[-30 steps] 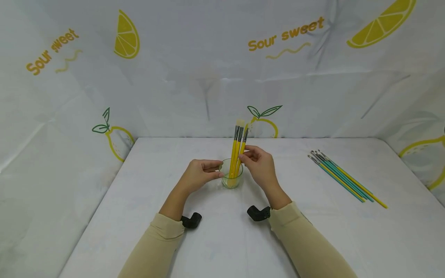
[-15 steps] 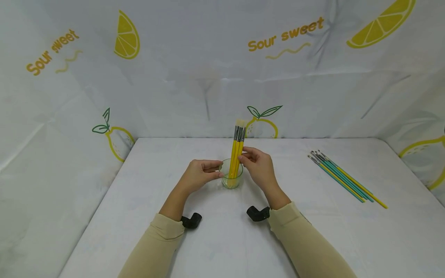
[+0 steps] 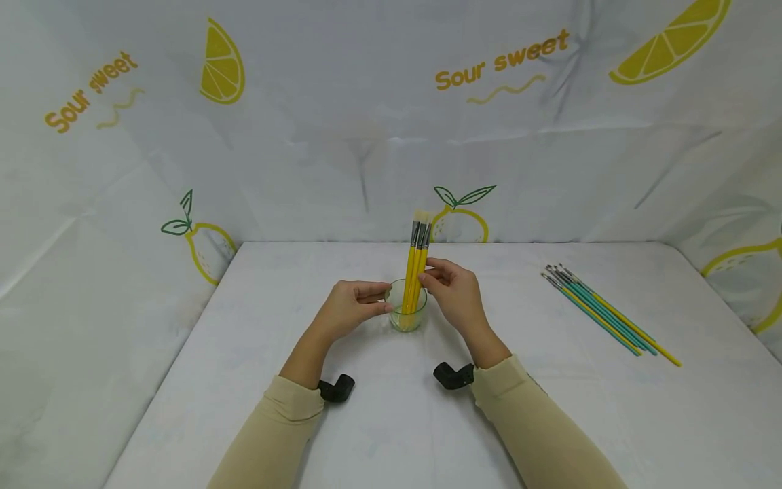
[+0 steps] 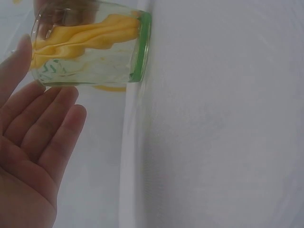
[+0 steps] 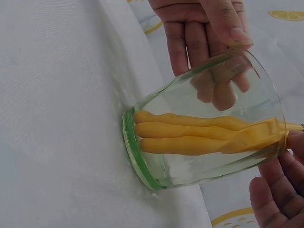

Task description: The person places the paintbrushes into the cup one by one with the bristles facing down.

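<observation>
A clear glass cup [image 5: 185,173] with a green base stands on the white table, near its middle in the head view. Several yellow paintbrushes [image 3: 417,265] lean in it side by side, bristles up, their handle ends on the cup's bottom. My left hand [image 3: 354,307] holds the cup's left side near the rim between thumb and fingers. At the cup's right, my right hand [image 3: 455,288] pinches the brush handles just above the rim. Through the glass [image 4: 102,69] the yellow handles show in the left wrist view.
A bundle of thin green and yellow paintbrushes [image 3: 601,312] lies slantwise on the right of the white-covered table [image 3: 379,428]. A white cloth with lemon prints [image 3: 318,136] hangs behind the table's back edge.
One second ago the rightmost brush leaned away from the others. It now stands close against them, and my right hand has shifted slightly left. The left hand and cup stay put.
</observation>
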The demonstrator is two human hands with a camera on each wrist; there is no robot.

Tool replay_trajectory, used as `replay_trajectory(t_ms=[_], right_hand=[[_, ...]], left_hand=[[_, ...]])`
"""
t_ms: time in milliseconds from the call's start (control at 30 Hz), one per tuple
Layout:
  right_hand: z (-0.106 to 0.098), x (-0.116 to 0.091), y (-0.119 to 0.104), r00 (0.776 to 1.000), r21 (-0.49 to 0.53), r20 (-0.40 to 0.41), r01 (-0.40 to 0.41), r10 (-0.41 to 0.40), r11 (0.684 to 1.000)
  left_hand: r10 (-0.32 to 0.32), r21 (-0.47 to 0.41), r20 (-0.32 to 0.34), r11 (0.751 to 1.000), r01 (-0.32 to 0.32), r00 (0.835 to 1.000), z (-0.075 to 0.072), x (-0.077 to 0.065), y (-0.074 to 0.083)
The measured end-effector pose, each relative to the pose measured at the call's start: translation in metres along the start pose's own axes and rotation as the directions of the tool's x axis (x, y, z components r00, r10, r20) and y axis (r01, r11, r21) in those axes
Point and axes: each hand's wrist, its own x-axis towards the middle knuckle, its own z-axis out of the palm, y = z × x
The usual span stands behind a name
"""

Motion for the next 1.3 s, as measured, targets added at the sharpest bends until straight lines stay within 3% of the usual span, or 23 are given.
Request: replay_trajectory(t_ms=[400, 767, 1000, 1167, 1300], right_hand=[[-0.006, 0.002, -0.002, 0.999, -0.003, 0.015, -0.044, 0.044, 0.999], [-0.025, 0.008, -0.005, 1.000, 0.004, -0.019, -0.016, 0.016, 1.000], [-0.059, 0.013, -0.005, 0.996, -0.116, -0.024, -0.083, 0.080, 0.990], [-0.095, 0.016, 0.001, 0.990, -0.211, -0.014, -0.138, 0.138, 0.968], [-0.124, 0.016, 0.009, 0.991, -0.315, -0.036, -0.133, 0.129, 0.940]], left_hand=[[0.004, 0.001, 0.002, 1.000, -0.004, 1.000, -0.001, -0.002, 0.001], [0.001, 0.004, 0.032, 1.000, -0.001, 0.999, -0.002, -0.002, 0.001], [-0.001, 0.021, 0.021, 1.000, 0.001, 1.000, -0.001, -0.002, 0.002], [-0.007, 0.011, 0.019, 1.000, 0.007, 1.000, -0.001, -0.001, 0.001], [0.000, 0.013, 0.020, 1.000, -0.001, 1.000, -0.001, 0.000, 0.000]])
